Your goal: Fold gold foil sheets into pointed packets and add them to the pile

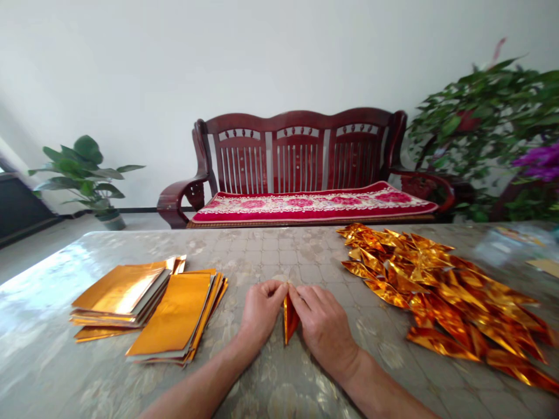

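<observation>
Table point(244, 250): grey, gridded, floral-patterned top, glossy. At 9 o'clock, two neighbouring stacks of gold sheets point(172, 314), edges uneven. Around 3 o'clock, loose heap of folded gold foil pieces point(430, 285). Towards 2, blurred clear plastic point(510, 244).

A bench point(301, 121) with 3 back panels point(298, 164) bears a floral mat point(305, 203) before a white wall point(279, 52); a potted plant point(89, 174) stands left, greenery point(502, 99) and purple flowers point(540, 162) right.

Receives bright, diffuse light, strongest at left. Glares white on the table point(56, 273) at far left and on gold sheets point(122, 288). Casts soft shadows. Stretches toward edges; blurs foliage point(484, 110) and clear plastic point(509, 247) at right.
</observation>
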A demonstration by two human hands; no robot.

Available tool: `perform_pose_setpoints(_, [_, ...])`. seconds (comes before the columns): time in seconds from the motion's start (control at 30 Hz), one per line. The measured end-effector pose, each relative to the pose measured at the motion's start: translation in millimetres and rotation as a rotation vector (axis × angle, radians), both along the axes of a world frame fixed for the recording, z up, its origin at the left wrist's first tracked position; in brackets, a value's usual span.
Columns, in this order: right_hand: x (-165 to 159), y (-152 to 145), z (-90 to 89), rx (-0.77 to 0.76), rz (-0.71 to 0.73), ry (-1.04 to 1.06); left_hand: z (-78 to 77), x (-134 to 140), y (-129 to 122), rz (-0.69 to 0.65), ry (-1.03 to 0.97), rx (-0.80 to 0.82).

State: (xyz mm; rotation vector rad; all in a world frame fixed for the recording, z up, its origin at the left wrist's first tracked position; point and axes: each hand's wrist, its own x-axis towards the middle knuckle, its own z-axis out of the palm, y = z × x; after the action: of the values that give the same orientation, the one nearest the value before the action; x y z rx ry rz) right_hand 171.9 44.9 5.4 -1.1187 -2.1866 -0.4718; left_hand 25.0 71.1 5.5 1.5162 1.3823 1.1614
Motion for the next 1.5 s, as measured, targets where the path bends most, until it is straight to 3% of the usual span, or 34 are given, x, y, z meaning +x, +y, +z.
perform_pose_setpoints(0.17, [3, 0, -2.3, -0.094, 0.144, 0.209, 2.4, -2, 2, 0.064, 0.022, 0.011])
perform_pose_setpoints(0.27, [5, 2, -3.5, -0.292, 0.193, 0.541, 2.5, -4, 3, 0.038, 0.035, 0.054])
perform_pose_setpoints(0.37, [7, 8, -3.8, -0.536, 0.107, 0.880, 2.7, -4, 2, 0.000, 0.084, 0.092])
perform_pose_setpoints(0.5, [7, 16, -3.4, -0.748, 0.149, 1.038, 3.8, -1, -2, -0.059, 0.142, 0.121])
perform_pose_setpoints(0.6, [6, 18, -2.9, -0.757, 0.190, 1.070, 3.4, 2, -4, -0.103, 0.157, 0.119])
perform_pose_setpoints(0.77, [5, 19, -4.3, -0.670, 0.111, 1.049, -1.3, 5, -2, -0.124, 0.088, 0.049])
perform_pose_setpoints(0.93, [5, 19, -6.5, -0.775, 0.172, 1.106, -2.7, 5, 2, -0.131, 0.005, -0.015])
perform_pose_setpoints(1.1, [3, 21, -6.4, -0.766, 0.192, 1.088, -5.4, 6, 5, -0.161, -0.169, -0.148])
perform_pose_setpoints(1.27, [7, 26, -10.1, -0.744, 0.102, 1.188, -3.4, 7, 4, -0.211, -0.353, -0.257])
perform_pose_setpoints(1.5, [17, 33, -11.9, -0.658, 0.018, 1.395, 0.8, 4, 0, -0.148, 0.040, 0.023])
